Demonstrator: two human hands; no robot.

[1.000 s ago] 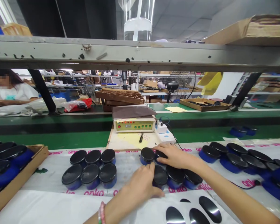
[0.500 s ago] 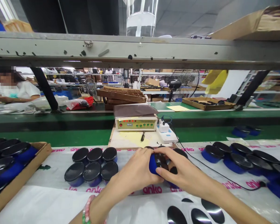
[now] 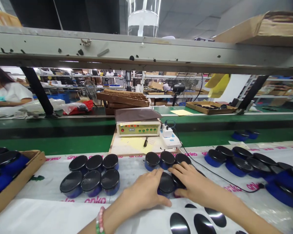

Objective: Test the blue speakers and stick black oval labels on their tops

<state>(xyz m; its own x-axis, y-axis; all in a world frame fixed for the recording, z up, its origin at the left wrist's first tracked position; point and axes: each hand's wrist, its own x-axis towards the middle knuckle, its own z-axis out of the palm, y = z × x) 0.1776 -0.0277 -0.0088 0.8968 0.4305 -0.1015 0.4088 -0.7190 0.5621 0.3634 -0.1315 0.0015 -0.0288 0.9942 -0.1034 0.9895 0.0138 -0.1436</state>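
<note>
Both hands work over the middle of the table, which has a white covering with pink lettering. The left hand spreads its fingers beside the nearer row of tins; its index finger lies along the left side of the near-left tin, and its thumb stretches past that tin's near side. The right hand arches its fingers over the next tin to the right, thumb at its near side. I cannot tell whether either hand's fingers press on a tin or merely rest there.

Behind them, three more tins, blue with black tops, stand in a row toward the table's far edge. Six tins stand in two rows of three left of the hands, and a looser cluster of tins spreads toward the table's right end. A carton at the table's left end holds further blue-and-black tins.

Nearest the viewer, a white sheet bears flat black discs, partly below the right forearm. At the table's far edge, a control box sits on a board, with a white plug to its right. A black cable runs from there across the covering.
</note>
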